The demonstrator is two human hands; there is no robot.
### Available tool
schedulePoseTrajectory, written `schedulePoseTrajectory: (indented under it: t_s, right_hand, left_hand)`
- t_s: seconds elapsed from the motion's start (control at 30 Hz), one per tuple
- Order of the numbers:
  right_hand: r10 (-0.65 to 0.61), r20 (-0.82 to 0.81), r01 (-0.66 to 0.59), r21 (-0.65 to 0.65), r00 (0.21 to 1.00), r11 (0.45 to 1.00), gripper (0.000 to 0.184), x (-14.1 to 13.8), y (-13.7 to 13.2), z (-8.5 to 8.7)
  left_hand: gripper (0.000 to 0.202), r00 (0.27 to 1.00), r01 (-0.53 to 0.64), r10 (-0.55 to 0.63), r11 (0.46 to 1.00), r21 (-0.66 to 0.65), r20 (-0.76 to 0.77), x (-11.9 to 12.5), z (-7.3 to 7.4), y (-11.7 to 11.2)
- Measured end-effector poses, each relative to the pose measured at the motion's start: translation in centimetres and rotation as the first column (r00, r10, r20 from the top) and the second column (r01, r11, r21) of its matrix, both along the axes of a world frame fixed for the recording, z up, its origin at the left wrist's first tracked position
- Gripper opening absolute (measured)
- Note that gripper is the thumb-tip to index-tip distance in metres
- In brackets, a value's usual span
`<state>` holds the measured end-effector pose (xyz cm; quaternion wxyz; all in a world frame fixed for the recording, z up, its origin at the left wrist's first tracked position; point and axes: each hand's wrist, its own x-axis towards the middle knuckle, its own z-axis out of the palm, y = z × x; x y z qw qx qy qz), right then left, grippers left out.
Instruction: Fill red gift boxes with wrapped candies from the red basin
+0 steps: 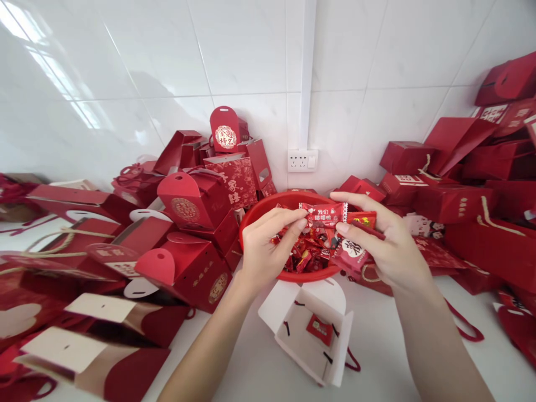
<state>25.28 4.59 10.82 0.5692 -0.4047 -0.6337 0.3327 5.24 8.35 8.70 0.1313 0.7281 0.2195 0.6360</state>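
With my left hand I pinched a candy over the bowl, while my half-curled right hand held more candies, beyond the near open box.

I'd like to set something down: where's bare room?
Bare white tabletop: between the open white-lined cardboard box and left forearm; between its red cord loop and right forearm. Crowded: both sides, red cardboard boxes; behind, round red plastic basin.
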Motion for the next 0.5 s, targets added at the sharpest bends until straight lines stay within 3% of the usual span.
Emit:
schedulePoseTrajectory:
  t_s: [0.1,0.23,0.37,0.5]
  right_hand:
    - [0.009,0.026,-0.010,0.004,1.000,1.000,0.033,-0.03,-0.14,0.17]
    - [0.016,0.047,-0.016,0.006,0.999,1.000,0.029,-0.15,-0.24,0.33]
    - [0.074,-0.014,-0.075,-0.076,0.997,0.994,0.029,-0.26,-0.07,0.14]
    - [0.106,-0.086,-0.117,-0.138,0.991,0.983,0.029,-0.40,0.20,-0.05]
  left_hand:
    - [0.014,0.995,-0.044,0.056,0.989,0.141,-0.078,-0.58,0.43,0.34]
    - [0.011,0.990,-0.031,0.055,0.984,0.174,-0.130,-1.00,0.74,0.32]
    - [0.010,0.985,-0.007,0.026,0.994,0.108,-0.169,-0.81,0.55,0.02]
    - [0.009,0.993,0.048,-0.053,0.998,-0.044,-0.103,-0.36,0.14,-0.25]
